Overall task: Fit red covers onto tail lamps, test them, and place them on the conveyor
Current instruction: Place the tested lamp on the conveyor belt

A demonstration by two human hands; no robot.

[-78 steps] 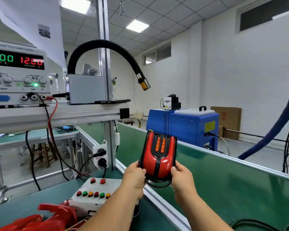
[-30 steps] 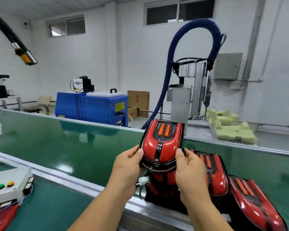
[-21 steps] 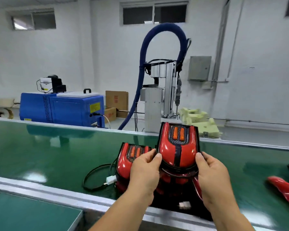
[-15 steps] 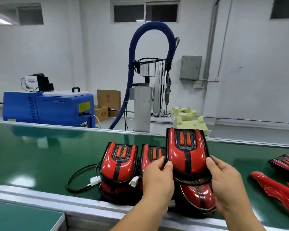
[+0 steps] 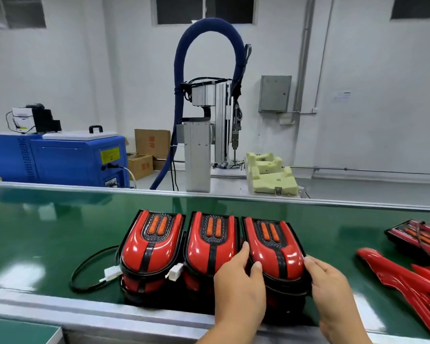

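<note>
Head view shows the rightmost tail lamp [image 5: 274, 249] set down on the green conveyor [image 5: 47, 234], apparently atop a lower layer of lamps [image 5: 134, 285] and touching the middle lamp [image 5: 210, 244] in a row of three. The left hand [image 5: 238, 291] grips its left edge with the thumb on the red cover, and the right hand [image 5: 333, 291] curls against its right edge. The placement step appears nearly complete; the next move calls for releasing both hands evenly without disturbing the stack or the neighbouring lamp.

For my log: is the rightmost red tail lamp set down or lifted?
Set down: the rightmost red lamp rests atop another lamp on the green belt.
</note>
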